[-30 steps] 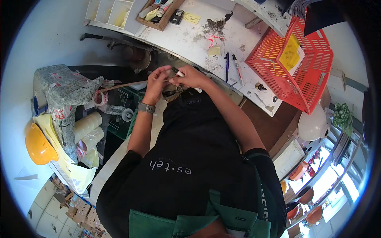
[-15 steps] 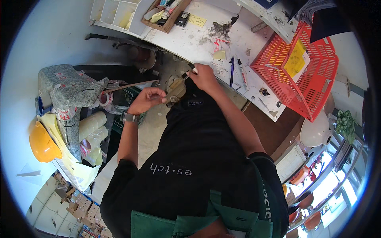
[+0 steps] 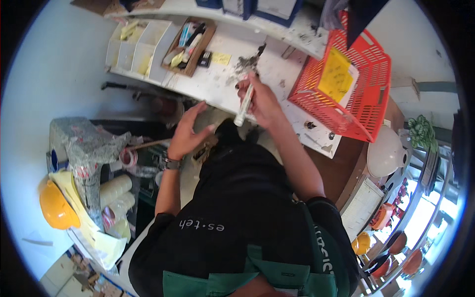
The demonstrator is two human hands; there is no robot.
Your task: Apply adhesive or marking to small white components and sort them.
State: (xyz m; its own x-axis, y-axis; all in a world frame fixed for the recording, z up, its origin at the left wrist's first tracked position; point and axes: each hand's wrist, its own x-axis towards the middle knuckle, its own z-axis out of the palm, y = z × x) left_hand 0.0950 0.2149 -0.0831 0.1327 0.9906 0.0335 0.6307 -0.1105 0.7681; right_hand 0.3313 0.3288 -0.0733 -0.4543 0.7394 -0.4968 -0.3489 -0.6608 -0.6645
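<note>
My right hand (image 3: 262,101) is raised over the front edge of the white desk (image 3: 225,86), its fingers closed round a white marker (image 3: 244,106). The marker slants, its pale end pointing down toward my lap. My left hand (image 3: 187,133) hangs to the left with thumb and fingers apart, holding nothing. Under it a tan object (image 3: 202,152) shows in part; its kind is unclear, and my hand hides some of it. Dark smudges (image 3: 247,63) mark the desktop beyond my right hand.
A red plastic basket (image 3: 304,94) with a yellow sheet stands on the right of the desk, near a small bottle (image 3: 309,125). A wooden box (image 3: 170,64) of pens and a white divided organizer (image 3: 127,52) sit at the back left. Tape rolls (image 3: 116,190) lie left.
My left hand has let go of the tan object and opened. My right hand has moved up to the desk and now holds the white marker. The view has shifted.
</note>
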